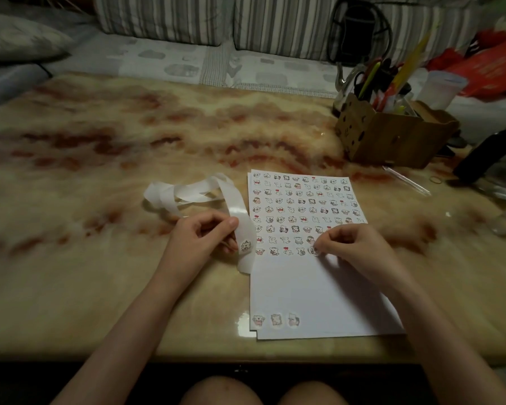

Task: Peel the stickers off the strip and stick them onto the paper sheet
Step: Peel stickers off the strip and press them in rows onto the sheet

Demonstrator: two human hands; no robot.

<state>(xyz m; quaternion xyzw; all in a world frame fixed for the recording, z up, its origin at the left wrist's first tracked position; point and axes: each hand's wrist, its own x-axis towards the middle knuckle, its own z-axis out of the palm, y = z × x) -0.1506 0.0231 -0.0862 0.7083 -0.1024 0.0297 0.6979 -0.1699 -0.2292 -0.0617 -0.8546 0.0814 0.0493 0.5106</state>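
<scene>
Stickers (pixel 301 206) fill the paper sheet (pixel 304 287) in rows from its far edge down to about its middle. My right hand (pixel 354 244), fingers curled, pinches one sticker (pixel 314 250) at the end of the sheet's lowest, unfinished row; I cannot tell whether it is fully down. Just off the sheet's left edge, my left hand (pixel 205 232) grips the strip (pixel 240 206), whose loose tail coils away from the sheet over the table (pixel 100 141). The next sticker (pixel 245 246) sits on the strip by the left fingertips.

Risks, as I judge them:
- Letting go before the sticker is pressed flat could leave it crooked or lifted at an edge.
- It could cling to my fingertip and come away with it.
- The strip's free end hangs right at the sheet's left edge and could drag the sheet askew if I tug.
</scene>
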